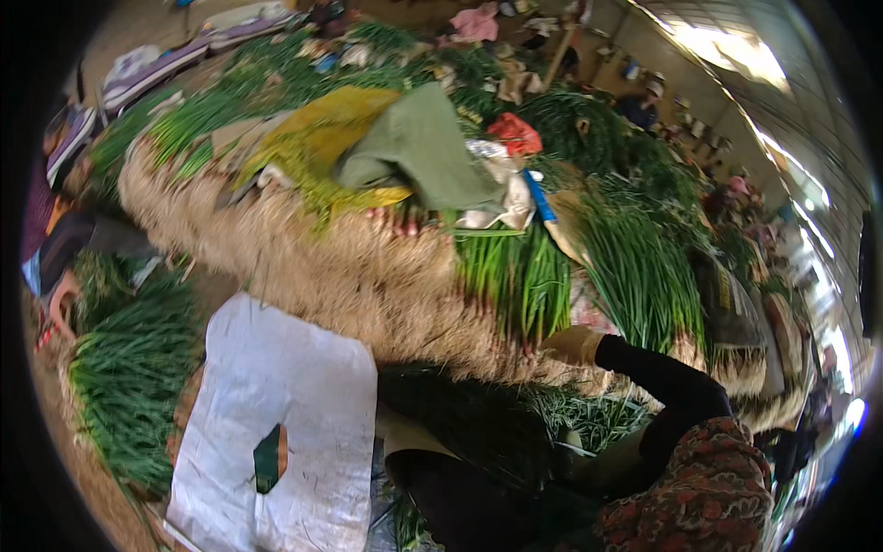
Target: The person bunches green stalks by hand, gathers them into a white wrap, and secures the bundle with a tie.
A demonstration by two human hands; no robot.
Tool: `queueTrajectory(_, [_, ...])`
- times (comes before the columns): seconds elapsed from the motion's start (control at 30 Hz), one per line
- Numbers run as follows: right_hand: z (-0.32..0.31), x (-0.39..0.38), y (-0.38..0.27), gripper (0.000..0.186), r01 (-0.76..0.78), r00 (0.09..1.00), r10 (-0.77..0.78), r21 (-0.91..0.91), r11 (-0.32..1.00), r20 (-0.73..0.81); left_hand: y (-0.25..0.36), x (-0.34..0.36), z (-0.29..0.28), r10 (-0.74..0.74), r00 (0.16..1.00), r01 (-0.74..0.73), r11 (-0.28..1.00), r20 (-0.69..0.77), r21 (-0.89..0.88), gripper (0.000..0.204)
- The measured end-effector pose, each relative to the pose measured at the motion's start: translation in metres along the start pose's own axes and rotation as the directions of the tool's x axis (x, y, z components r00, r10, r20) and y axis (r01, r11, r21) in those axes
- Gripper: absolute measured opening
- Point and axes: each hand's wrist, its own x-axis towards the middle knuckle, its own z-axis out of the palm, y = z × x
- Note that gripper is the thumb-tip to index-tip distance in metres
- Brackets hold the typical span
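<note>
My right hand (568,345), in a tan glove below a black sleeve and patterned upper sleeve, reaches to the root ends of upright green onions (515,285). Its fingers are too small and indistinct to show whether they grip the stalks. A pink-white bag (591,304) lies just behind it, with more long leaves (644,276) alongside. My left hand is not visible. Dark, shadowed shapes and loose cut leaves (589,419) lie below my arm.
A white sheet (276,368) with a hole lies front left, beside an onion pile (129,377). A long root-covered heap (303,267) bears yellow (313,129) and sage cloths (409,147) and a blue-handled object (538,193). People (644,106) are at the back and left edge.
</note>
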Motion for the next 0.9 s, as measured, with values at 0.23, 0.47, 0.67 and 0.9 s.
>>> queueTrajectory(0.23, [0.025, -0.107, 0.058, 0.045, -0.206, 0.977, 0.214, 0.213, 0.955, -0.014, 0.035, 0.025, -0.043, 0.001, 0.999, 0.000, 1.000, 0.050, -0.027, 0.050])
queueTrajectory(0.47, [0.055, -0.255, 0.144, 0.046, -0.626, 0.779, 0.627, 0.057, 0.778, 0.001, 0.099, 0.043, -0.052, 0.090, 0.990, -0.078, 0.991, 0.112, -0.105, 0.048])
queueTrajectory(0.67, [0.214, -0.330, 0.123, 0.035, -0.461, 0.789, 0.599, 0.516, 0.722, -0.133, 0.163, 0.056, -0.094, 0.180, 0.978, -0.148, 0.955, 0.107, -0.258, 0.046])
queueTrajectory(0.9, [0.332, -0.330, 0.012, 0.034, -0.578, 0.799, 0.310, 0.519, 0.629, 0.515, 0.250, 0.028, -0.179, 0.203, 0.976, -0.133, 0.835, 0.075, -0.533, 0.045])
